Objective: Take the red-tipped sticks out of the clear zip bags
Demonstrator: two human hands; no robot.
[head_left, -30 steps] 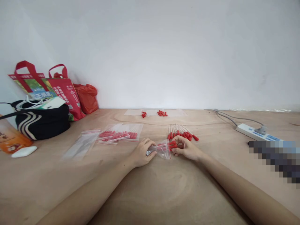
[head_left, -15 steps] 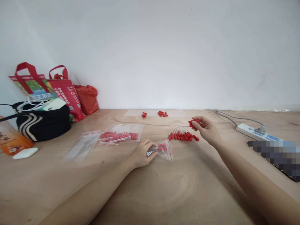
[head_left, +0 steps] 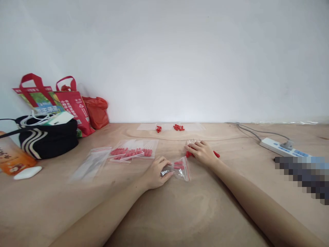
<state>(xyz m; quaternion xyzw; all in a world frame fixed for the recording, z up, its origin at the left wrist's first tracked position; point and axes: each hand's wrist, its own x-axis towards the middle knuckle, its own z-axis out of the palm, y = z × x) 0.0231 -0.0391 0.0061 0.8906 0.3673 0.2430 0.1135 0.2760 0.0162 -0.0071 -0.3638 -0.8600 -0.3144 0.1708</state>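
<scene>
My left hand (head_left: 157,174) rests on the table, fingers and thumb closed round the rear of a clear zip-lock bag (head_left: 182,173). Red-tipped sticks show through the plastic near its red-striped mouth, which faces right. My right hand (head_left: 203,152) lies palm down over a row of red-tipped sticks (head_left: 190,154), its fingers stretched to the left. It hides most of the row; pale stick ends show beyond the fingers and one red tip (head_left: 216,154) to the right. What lies under the palm is hidden. Filled zip-lock bags (head_left: 133,152) overlap left of my left hand.
Flat, clear bags (head_left: 92,163) lie further left. Small red pieces (head_left: 178,127) sit on plastic by the wall. A black bag (head_left: 48,140), a red shopping bag (head_left: 74,106) and a white mouse (head_left: 28,173) stand at left. A power strip (head_left: 282,147) with its cable lies at right.
My right hand has moved left and down, from holding red-tipped sticks at the row's far right to lying over the row. My left hand keeps its hold on the bag.
</scene>
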